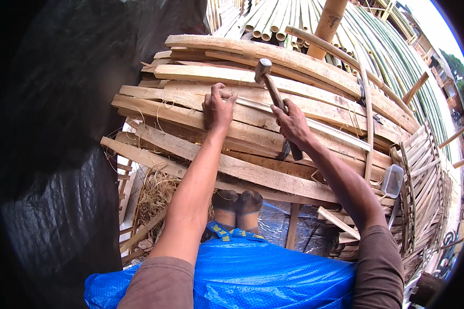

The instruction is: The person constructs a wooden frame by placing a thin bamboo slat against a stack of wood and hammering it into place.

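Note:
My right hand is closed round the wooden handle of a hammer. The hammer's blunt grey metal head points up and away, above the stacked wooden planks. To its left, my left hand is closed, fingers curled, at the left end of a long, thin pale strip. That strip lies across the planks and runs off to the right, passing beyond my right hand. Whether anything small also sits between the left fingertips is hidden.
A dark plastic sheet hangs at the left. Green bamboo poles lie beyond the planks, near an upright post. A clear plastic container sits at the right, by slatted bamboo panels. Blue sheeting covers my lap.

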Demonstrator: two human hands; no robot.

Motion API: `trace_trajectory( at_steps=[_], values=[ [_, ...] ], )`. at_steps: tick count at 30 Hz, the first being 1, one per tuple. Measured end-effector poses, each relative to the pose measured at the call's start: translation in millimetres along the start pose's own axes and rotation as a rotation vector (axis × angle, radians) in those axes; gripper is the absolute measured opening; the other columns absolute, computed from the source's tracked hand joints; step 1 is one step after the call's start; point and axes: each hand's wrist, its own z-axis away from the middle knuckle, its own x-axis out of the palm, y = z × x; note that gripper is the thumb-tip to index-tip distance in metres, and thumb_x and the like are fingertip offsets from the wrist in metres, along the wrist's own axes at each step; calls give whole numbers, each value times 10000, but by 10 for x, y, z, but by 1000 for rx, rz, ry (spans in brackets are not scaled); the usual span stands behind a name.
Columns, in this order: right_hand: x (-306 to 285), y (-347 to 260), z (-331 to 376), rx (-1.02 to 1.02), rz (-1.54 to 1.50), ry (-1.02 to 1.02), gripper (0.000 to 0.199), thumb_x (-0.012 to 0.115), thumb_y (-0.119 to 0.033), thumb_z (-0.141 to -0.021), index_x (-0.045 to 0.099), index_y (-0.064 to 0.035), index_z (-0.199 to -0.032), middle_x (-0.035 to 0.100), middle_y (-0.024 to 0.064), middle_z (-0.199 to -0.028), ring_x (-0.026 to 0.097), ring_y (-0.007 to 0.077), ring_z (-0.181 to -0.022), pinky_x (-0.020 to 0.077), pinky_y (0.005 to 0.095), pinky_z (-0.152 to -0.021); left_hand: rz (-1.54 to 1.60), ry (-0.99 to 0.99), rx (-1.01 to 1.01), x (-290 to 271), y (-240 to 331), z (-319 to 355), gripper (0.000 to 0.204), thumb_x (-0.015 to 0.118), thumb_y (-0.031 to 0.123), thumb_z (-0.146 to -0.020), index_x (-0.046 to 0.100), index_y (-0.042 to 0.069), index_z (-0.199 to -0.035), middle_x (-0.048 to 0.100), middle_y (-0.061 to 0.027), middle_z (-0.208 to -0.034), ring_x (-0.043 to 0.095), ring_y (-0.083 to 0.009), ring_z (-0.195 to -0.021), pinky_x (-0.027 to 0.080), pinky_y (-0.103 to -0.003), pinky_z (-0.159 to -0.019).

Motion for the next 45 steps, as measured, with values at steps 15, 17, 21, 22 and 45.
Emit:
trace_trajectory(
  at_steps=[15, 17, 21, 22, 45],
  values=[
    [151, -443, 185, -274, 181, -137, 361, 560, -379, -979, 533, -24, -1039, 615, 218, -722, 602, 373, -662, 442, 495, -631, -125, 94, 46, 58, -89, 17, 566, 826, 224, -744, 499, 134, -1197, 607, -45, -1138, 546, -299, -1074, 440, -441, -916],
    [151, -453, 229, -277, 219, -132, 363, 561, -389, -977, 533, -32, -1041, 615, 219, -716, 604, 380, -661, 439, 500, -629, -132, 93, 33, 64, -71, 14, 470, 825, 240, -744, 571, 136, -1125, 619, -39, -1121, 554, -296, -1065, 452, -437, -904],
    [196, -368, 216, -276, 279, -133, 366, 557, -396, -979, 526, -38, -1050, 614, 218, -710, 598, 382, -647, 436, 501, -619, -249, 80, 68, 15, -15, 41, 159, 805, 268, -762, 702, 169, -834, 655, -26, -1035, 585, -287, -1023, 486, -417, -863],
    [198, -348, 212, -277, 287, -130, 367, 555, -397, -980, 525, -38, -1052, 615, 218, -713, 598, 381, -646, 436, 500, -616, -216, 61, 63, 3, -21, 38, 169, 796, 273, -770, 704, 158, -852, 649, -43, -1032, 578, -300, -1029, 483, -429, -875],
    [213, -442, 274, -216, 283, -170, 347, 500, -369, -1014, 514, -23, -1033, 614, 216, -706, 590, 334, -615, 428, 498, -600, -167, 12, -10, 0, -27, 16, 186, 793, 330, -775, 747, 173, -863, 670, -38, -1011, 597, -267, -1021, 503, -383, -869]
  ],
)
